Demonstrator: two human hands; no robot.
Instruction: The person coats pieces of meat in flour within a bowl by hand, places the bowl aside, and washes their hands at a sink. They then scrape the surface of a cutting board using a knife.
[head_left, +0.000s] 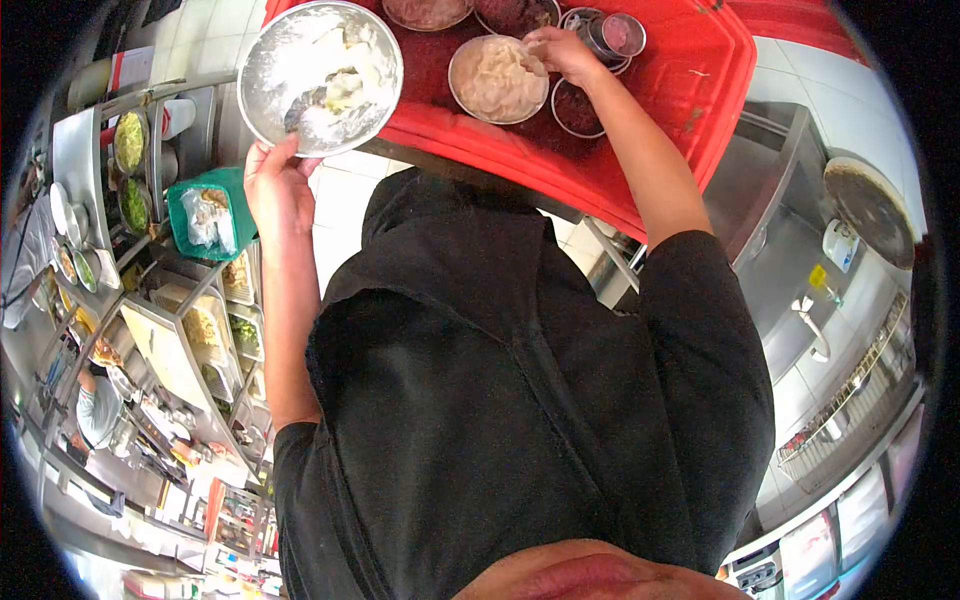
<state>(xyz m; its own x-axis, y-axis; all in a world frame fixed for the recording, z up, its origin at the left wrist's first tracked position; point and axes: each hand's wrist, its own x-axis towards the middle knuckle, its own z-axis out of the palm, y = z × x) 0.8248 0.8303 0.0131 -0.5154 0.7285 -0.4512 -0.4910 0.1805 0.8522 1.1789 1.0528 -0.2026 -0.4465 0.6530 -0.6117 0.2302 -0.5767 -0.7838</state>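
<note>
- Black shirt [480, 430], nearest, at six o'clock.
- Left hand [281, 190], ten o'clock: thumb and fingers pinch the rim of the smeared bowl [300, 60], eleven.
- Right hand [562, 54], between twelve and one: fingers curled beside the pale food [498, 80]; cannot tell whether gripping.
- Red tray [730, 80] under pale food, twelve.

The tub [690, 165] is bright red. Inside the tub, slices [498, 80] are pale beige and a small bowl's contents [574, 108] dark maroon. At the tub's left end, a silvery bowl [262, 112] carries white smears [312, 48] and a yellowish patch [346, 90]. Below the tub, the shirt [480, 430] is plain black.
</note>
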